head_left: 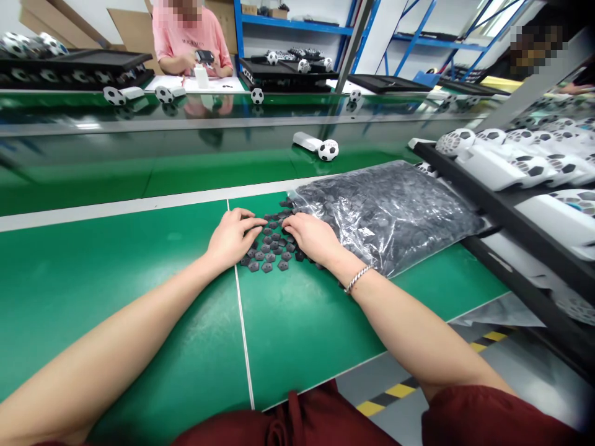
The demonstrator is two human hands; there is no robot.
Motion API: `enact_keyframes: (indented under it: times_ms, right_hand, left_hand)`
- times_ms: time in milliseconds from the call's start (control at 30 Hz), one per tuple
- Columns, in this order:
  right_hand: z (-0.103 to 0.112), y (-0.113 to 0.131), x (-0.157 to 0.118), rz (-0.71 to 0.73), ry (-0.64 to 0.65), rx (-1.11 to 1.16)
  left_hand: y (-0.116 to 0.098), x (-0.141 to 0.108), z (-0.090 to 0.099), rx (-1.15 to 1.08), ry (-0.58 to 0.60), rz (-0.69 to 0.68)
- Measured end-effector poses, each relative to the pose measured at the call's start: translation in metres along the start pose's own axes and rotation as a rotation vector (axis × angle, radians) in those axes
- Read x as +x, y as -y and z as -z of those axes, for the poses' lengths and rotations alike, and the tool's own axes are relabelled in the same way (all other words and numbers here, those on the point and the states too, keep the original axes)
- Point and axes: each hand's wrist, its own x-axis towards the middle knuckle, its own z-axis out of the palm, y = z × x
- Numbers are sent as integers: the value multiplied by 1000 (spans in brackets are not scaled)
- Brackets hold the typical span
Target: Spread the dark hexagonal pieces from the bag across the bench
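Observation:
Small dark grey pentagon pieces (271, 257) lie in a loose pile on the green work surface (186, 347). At the pile's left edge is my left hand (235, 236), its thumb and index finger slightly apart and their tips touching the pieces. My right hand (312, 236), with a braided bracelet at the wrist, curls over the pile's right side; whatever is under its fingertips is hidden. Just beyond and to the right, a large clear plastic bag (395, 214) full of the same dark pieces lies flat, partly behind my right wrist.
A white part with a soccer-ball end (328, 150) lies on the green conveyor (209, 158). Black trays (502, 186) of similar white parts are stacked at the right. Across the line sits a person in a pink shirt (190, 37), holding a dark object. More ball parts line the far side.

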Motion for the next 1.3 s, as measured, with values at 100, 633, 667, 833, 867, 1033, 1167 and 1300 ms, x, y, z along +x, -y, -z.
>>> enact_keyframes:
  times_ms: [100, 633, 667, 833, 867, 1033, 1167, 1300]
  right_hand:
    - [-1, 0, -1, 10, -31, 39]
    - [4, 4, -3, 25, 15, 48]
    - [4, 4, -3, 24, 17, 47]
    - [5, 4, -5, 30, 26, 59]
    - [5, 4, -5, 29, 27, 57]
    - [5, 4, -1, 32, 40, 42]
    - [2, 0, -3, 82, 44, 93]
    - [-17, -23, -2, 175, -54, 164]
  left_hand:
    - [-1, -1, -1, 67, 20, -31]
    - [-4, 8, 1, 150, 11, -30]
    - [-4, 10, 2, 165, 22, -32]
    - [-12, 23, 12, 249, 128, -101]
    - [-15, 25, 14, 262, 147, -120]
    - [-19, 31, 15, 272, 154, -143]
    - [-13, 30, 11, 245, 110, -69]
    - [-4, 20, 14, 225, 94, -5]
